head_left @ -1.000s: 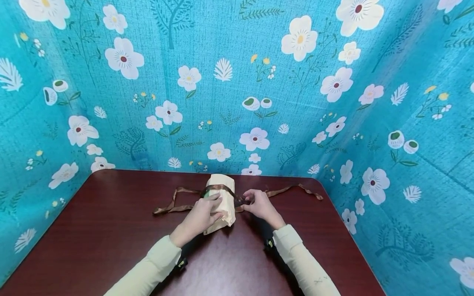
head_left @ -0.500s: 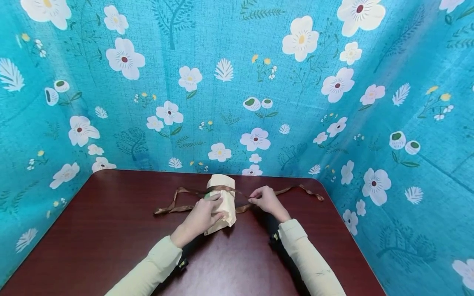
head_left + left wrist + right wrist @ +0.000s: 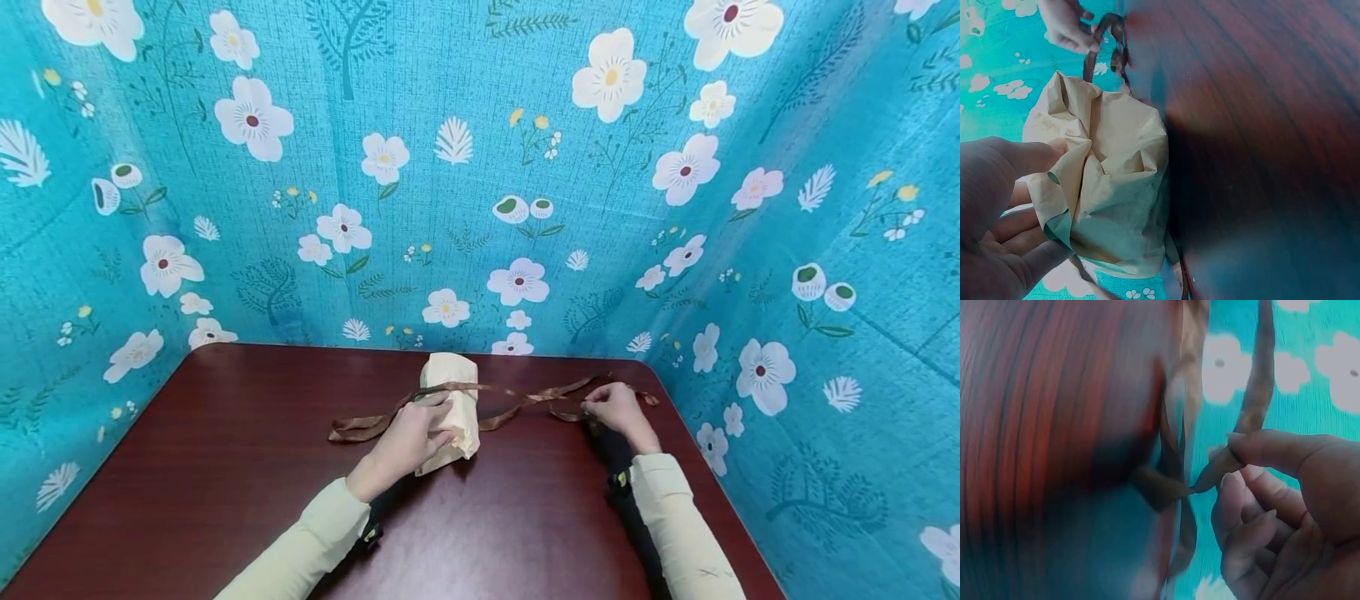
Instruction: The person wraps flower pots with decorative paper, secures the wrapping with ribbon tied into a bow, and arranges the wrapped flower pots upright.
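Observation:
A cream paper-wrapped package [image 3: 463, 408] lies on the table, its crumpled folded end [image 3: 1091, 150] facing the left wrist camera. My left hand [image 3: 408, 435] holds it from the upper left side, thumb on the folds and fingers along the edge. Across the package runs a brown ribbon [image 3: 453, 386], with a loop lying to the left. Its two lengths cross to the right of the package. Between thumb and fingertips my right hand [image 3: 618, 410] pinches the ribbon [image 3: 1219, 469] near the right side of the table. Part of the ribbon is hidden behind the left hand.
The dark red wooden table [image 3: 225, 467] has rounded far corners. A blue flowered cloth [image 3: 465, 192] hangs behind it and along both sides. Another ribbon end [image 3: 647, 398] lies beyond the right hand, close to the table's right edge.
My right hand has moved right with the ribbon, drawing it away from the package. The loop on the left has become smaller and shifted toward the package. The left hand stays in place.

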Action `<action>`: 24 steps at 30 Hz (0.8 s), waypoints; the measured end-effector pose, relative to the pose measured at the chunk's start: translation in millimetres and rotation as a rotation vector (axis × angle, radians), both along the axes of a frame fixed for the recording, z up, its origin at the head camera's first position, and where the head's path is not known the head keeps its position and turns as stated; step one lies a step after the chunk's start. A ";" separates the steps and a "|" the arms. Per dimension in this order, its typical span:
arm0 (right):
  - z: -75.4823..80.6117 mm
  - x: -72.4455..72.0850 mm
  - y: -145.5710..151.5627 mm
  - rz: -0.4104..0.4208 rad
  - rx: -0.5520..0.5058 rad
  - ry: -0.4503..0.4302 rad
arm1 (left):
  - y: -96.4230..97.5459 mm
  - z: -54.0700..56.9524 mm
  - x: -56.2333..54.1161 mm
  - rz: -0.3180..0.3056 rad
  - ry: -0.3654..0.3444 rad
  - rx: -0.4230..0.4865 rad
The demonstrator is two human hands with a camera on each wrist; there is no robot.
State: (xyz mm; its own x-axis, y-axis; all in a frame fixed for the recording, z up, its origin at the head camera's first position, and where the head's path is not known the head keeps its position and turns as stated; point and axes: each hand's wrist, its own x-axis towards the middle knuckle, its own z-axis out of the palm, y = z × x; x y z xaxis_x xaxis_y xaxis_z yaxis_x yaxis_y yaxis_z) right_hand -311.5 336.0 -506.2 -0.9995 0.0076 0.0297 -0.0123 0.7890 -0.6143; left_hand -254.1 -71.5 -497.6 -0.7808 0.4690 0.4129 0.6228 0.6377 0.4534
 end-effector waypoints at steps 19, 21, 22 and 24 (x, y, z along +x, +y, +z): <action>22.1 26.2 84.4 -0.292 -0.028 -0.069 | -1.0 2.0 3.8 0.016 -0.039 0.008; 22.4 23.8 84.2 -0.275 -0.035 -0.076 | -1.0 2.5 3.7 0.017 -0.035 0.008; 21.8 22.2 83.5 -0.264 -0.027 -0.079 | -1.0 2.8 3.6 0.016 -0.033 0.008; 20.0 18.7 80.0 -0.238 -0.010 -0.087 | -1.3 3.2 3.5 0.015 -0.032 0.011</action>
State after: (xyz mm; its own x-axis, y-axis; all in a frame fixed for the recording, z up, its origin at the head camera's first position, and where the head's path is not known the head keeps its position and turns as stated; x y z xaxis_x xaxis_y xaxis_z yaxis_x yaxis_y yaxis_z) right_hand -292.9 416.0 -486.2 -0.9683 0.2428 -0.0581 0.2266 0.7570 -0.6128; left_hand -250.6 -72.8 -494.5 -0.8006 0.4524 0.3929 0.5982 0.6417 0.4801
